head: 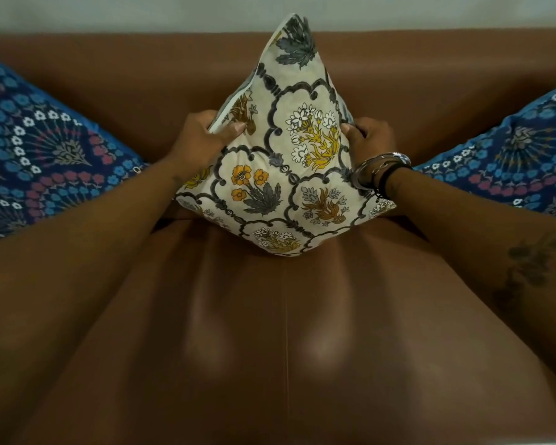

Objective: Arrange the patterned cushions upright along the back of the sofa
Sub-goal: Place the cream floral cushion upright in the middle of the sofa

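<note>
A cream cushion (286, 162) with grey scrolls and yellow flowers stands on one corner in the middle of the brown leather sofa (286, 332), its top corner reaching the backrest's upper edge. My left hand (203, 136) grips its left side and my right hand (371, 136), with bangles at the wrist, grips its right side. A blue patterned cushion (39, 149) leans against the backrest at the far left. Another blue patterned cushion (514, 159) leans at the far right.
The sofa backrest (142, 75) runs across the top of the view, with a pale wall (109, 11) behind it. The seat has a centre seam running toward me, and my forearms reach across it from both sides.
</note>
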